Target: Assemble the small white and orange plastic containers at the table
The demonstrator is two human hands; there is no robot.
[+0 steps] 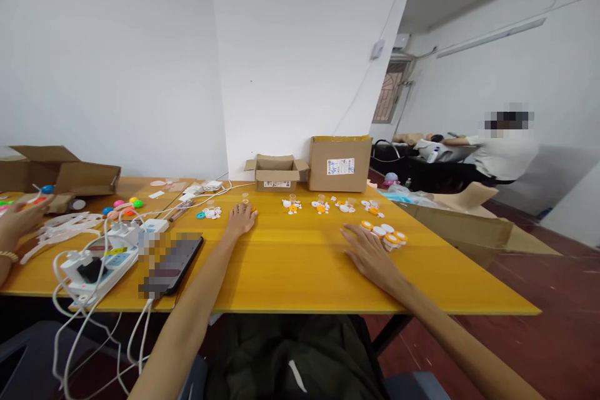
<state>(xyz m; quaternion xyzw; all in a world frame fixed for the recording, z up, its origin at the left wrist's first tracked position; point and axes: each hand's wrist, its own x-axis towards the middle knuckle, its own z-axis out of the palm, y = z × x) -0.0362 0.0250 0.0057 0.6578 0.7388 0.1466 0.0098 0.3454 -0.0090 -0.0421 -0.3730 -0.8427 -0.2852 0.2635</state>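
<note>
1. We see the left hand (pixel 240 219) lying palm down on the yellow table (pixel 300 275), fingers loosely spread and holding nothing.
2. Just beyond its fingertips stands a small clear piece (pixel 245 198); it is too small for us to say what it is, perhaps a tiny cup.
3. To the left of that hand lie a teal ring (pixel 200 215) and a few white bits (pixel 212 212), near but not touching it.
4. The right hand (pixel 368 252) also rests flat on the table, fingers open and stretched forward, gripping nothing.
5. Just beside its fingertips, on the far right side, sits a cluster of orange and white caps (pixel 387 235); we cannot tell whether a finger touches the nearest one.
6. Beyond both hands, a row of small orange and white parts (pixel 323 205) runs across the table, well apart from the palms.
7. Farther back stand a small open box (pixel 276 174) and a taller closed box (pixel 340 164).
8. Left of the left forearm lie a dark phone (pixel 175 262) and a white power strip (pixel 100 265) with cables.
9. At the far left edge another person's hand (pixel 21 219) reaches over white strips (pixel 65 228) and coloured balls (pixel 124 205).
10. Far off to the right, a person in a white shirt (pixel 504 156) sits at another table.
</note>
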